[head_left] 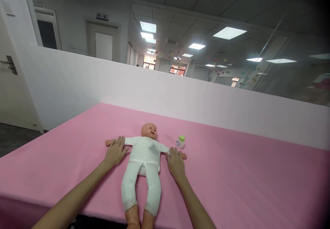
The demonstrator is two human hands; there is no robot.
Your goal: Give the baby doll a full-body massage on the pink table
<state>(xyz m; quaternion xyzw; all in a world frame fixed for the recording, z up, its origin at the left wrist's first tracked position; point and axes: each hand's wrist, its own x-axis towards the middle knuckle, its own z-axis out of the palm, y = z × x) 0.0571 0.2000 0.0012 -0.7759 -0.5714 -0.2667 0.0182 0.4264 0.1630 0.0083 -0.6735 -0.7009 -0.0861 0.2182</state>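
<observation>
A baby doll in a white cloth suit lies on its back with its arms spread and its head at the far end. My left hand rests over the doll's sleeve on the left, near its wrist, with fingers stretched and the thumb apart. On the other side, my right hand lies over the opposite sleeve close to the doll's hand, its fingers extended and resting on it. Just beyond my right hand stands a small clear jar with a green lid, apart from it.
Pink cloth covers the table, whose front edge runs near me. A low white wall with glass above it borders the far side. At the left is a door with a metal handle.
</observation>
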